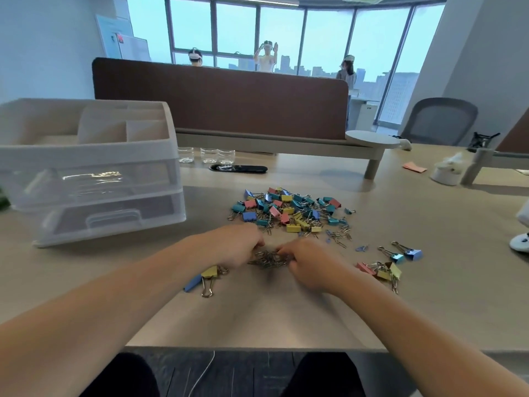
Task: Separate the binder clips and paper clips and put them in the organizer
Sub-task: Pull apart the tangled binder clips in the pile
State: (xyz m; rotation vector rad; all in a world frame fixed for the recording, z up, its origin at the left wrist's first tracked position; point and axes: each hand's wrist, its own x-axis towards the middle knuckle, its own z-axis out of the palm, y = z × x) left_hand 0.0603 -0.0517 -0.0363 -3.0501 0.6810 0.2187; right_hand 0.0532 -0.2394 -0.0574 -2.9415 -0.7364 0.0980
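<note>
A small heap of silver paper clips (268, 258) lies on the desk between my two hands. My left hand (232, 245) closes in on it from the left with curled fingers. From the right, my right hand (309, 262) pinches at the same heap. Beyond them sits a big mixed pile of coloured binder clips (289, 210) with more paper clips (340, 234) at its right edge. The white plastic organizer (94, 167), with open top compartments and two clear drawers, stands at the left.
Loose binder clips lie near my left wrist (206, 277) and at the right (385, 270), (406, 253). Three glass jars (209, 155) and a black oval tray (239, 168) stand behind. A brown divider (220, 101) closes the desk's far side. A white tissue holder (446, 171) stands far right.
</note>
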